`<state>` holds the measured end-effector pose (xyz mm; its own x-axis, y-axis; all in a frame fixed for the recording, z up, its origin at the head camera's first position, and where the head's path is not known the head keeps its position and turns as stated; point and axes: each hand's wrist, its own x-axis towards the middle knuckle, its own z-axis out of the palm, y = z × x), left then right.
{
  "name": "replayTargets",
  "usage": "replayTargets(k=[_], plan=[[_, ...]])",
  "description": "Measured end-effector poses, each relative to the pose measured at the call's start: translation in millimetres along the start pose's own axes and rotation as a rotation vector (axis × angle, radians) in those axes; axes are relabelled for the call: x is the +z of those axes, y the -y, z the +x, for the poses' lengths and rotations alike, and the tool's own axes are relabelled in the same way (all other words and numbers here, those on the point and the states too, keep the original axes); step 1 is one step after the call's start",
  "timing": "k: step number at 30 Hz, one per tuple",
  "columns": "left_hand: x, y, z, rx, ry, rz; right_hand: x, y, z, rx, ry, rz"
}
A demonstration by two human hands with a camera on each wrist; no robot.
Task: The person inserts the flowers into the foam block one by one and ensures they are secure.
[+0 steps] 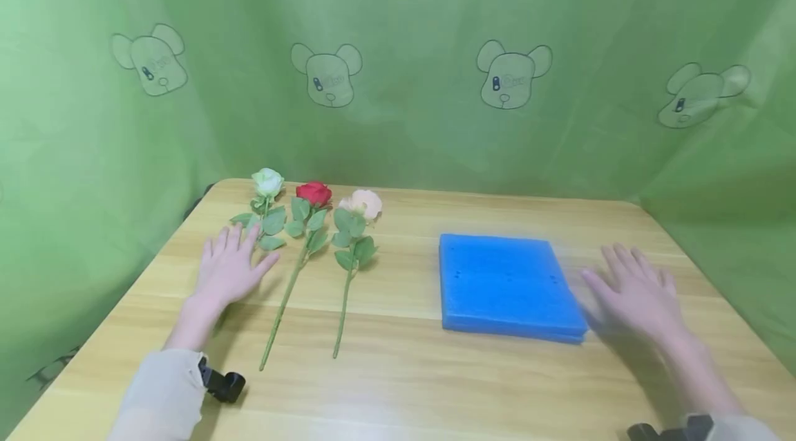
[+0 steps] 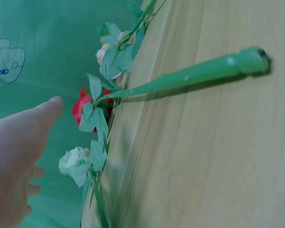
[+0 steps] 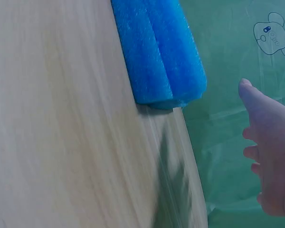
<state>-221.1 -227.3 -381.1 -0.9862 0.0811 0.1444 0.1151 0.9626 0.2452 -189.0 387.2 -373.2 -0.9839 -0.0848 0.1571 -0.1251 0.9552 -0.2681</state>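
Our left hand point(image 1: 230, 271) and right hand point(image 1: 640, 299) had fingers apart.
White, red and pink artificial roses point(image 1: 314, 193) lay near the left, a square blue foam slab point(image 1: 506, 285) beside the right.

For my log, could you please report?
Left hand, right hand: both empty. Green-stemmed white rose, red rose, pink rose: lying. Flat blue foam slab: no obstruction visible.

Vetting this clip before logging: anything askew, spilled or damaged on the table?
Nothing spilled or clearly damaged. Mildly odd: the blue foam block has small dark spots on top; holes or marks, can't tell. The three roses lie side by side.
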Motion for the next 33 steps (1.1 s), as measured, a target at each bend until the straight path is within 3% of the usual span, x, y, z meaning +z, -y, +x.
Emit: replayTargets(k=[5,8,14,24,28,33], plan=[[-1.0,9.7,-7.2,0.006,-0.009,-0.051,-2,6,0.6,0.005,0.027,0.205],[-0.3,15.0,-10.7,-0.023,-0.018,-0.155,-4,11,1.5,0.017,0.082,0.309],[1.6,26.4,-16.8,-0.173,0.009,-0.458,-3,16,-1.5,-0.022,0.141,0.523],[1.9,26.4,-22.8,-0.350,0.018,-0.712,7,9,-11.5,-0.043,0.304,0.727],[4.3,27.2,-23.9,-0.393,0.052,-0.761,11,8,-12.3,-0.017,0.368,0.808],[9.1,28.9,-24.0,-0.420,0.039,-0.691,14,7,-11.2,-0.023,0.389,0.831]])
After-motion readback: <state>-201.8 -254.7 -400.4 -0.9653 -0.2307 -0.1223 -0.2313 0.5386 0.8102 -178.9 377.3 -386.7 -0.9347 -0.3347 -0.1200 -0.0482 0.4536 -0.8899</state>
